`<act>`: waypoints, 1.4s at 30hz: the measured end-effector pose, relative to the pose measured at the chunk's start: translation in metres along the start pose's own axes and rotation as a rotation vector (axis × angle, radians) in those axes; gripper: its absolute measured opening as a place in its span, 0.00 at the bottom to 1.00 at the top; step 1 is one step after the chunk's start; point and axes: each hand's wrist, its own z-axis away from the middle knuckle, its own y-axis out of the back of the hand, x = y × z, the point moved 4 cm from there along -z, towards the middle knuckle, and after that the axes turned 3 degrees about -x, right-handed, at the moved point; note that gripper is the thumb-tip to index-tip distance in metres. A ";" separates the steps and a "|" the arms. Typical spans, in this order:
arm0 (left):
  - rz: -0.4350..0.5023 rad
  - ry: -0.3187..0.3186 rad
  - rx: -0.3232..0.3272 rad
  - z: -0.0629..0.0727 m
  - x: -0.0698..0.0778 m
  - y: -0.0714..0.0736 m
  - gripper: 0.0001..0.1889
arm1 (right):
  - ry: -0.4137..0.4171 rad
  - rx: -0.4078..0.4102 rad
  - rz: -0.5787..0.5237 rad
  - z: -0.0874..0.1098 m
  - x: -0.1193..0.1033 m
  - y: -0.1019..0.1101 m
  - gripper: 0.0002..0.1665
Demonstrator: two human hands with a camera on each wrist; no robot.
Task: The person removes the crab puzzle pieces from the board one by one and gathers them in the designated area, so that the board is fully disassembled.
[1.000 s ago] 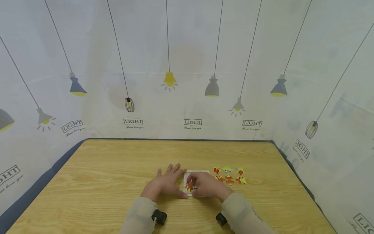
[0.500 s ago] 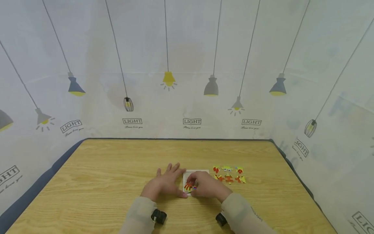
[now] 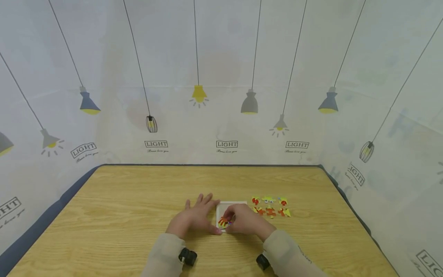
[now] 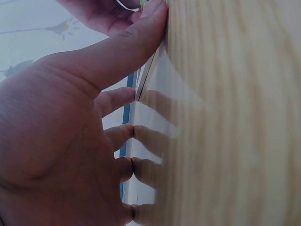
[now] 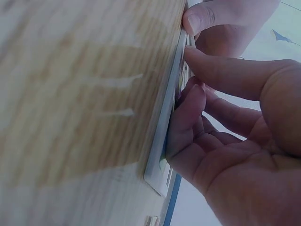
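A small white puzzle tray [image 3: 232, 202] lies on the table in the head view. In its near left corner is a jigsaw piece [image 3: 222, 223] with an orange claw-like shape on yellow. My left hand [image 3: 194, 218] spreads beside the tray's left edge, thumb at the near corner and index finger at the far one. My right hand [image 3: 246, 220] reaches over the tray and pinches a jigsaw piece, mostly hidden by its fingers, right beside the claw piece. In the right wrist view the right thumb [image 5: 225, 70] rests at the tray's edge, the other fingers curled inward.
Right of the tray, several loose yellow, red and orange jigsaw pieces [image 3: 271, 211] lie in two rows. The wooden table [image 3: 138, 192] ends at a light curtain [image 3: 187, 150] printed with hanging lamps.
My right fingertips have shifted slightly toward me and to the right, baring a little more of the tray's floor. The left hand keeps its place against the tray.
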 end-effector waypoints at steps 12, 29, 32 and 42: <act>-0.012 0.002 0.003 -0.002 -0.001 -0.001 0.55 | -0.027 0.024 -0.034 0.002 0.004 -0.001 0.15; -0.009 -0.002 0.018 -0.002 -0.004 -0.003 0.56 | -0.040 0.116 -0.071 0.028 0.014 0.039 0.15; -0.006 0.000 0.019 -0.001 -0.002 -0.002 0.56 | -0.032 0.168 -0.070 0.036 0.018 0.056 0.15; -0.001 0.009 0.018 0.000 0.000 -0.002 0.57 | -0.053 0.179 -0.033 0.053 0.050 0.070 0.16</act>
